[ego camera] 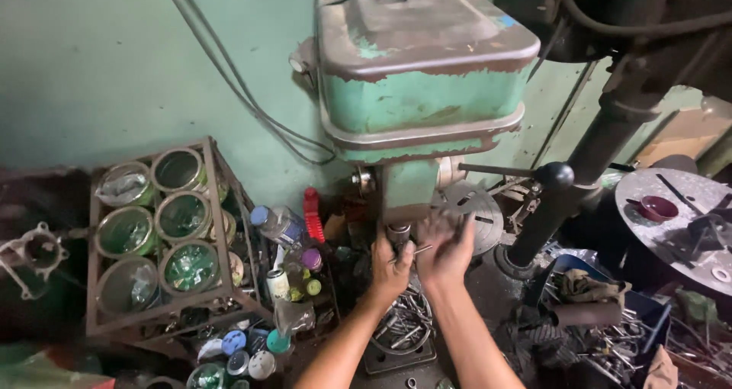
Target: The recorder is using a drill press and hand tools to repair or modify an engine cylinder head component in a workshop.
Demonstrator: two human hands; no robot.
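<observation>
Both hands are raised to the chuck (399,233) of an old green drill press (415,91). The left hand (390,271) has its fingers curled around the chuck body from below. The right hand (444,250), fingers closed, pinches a thin metal chuck key (418,249) set against the chuck's side. No bit shows in the chuck, so tightening or loosening seems mid-way. Below sits a tray of loose bits (402,329); left, a rack of green tins (156,221); right, the feed lever's black knob (554,175).

Single head view, looking steeply down, close over drill press (415,91)
</observation>
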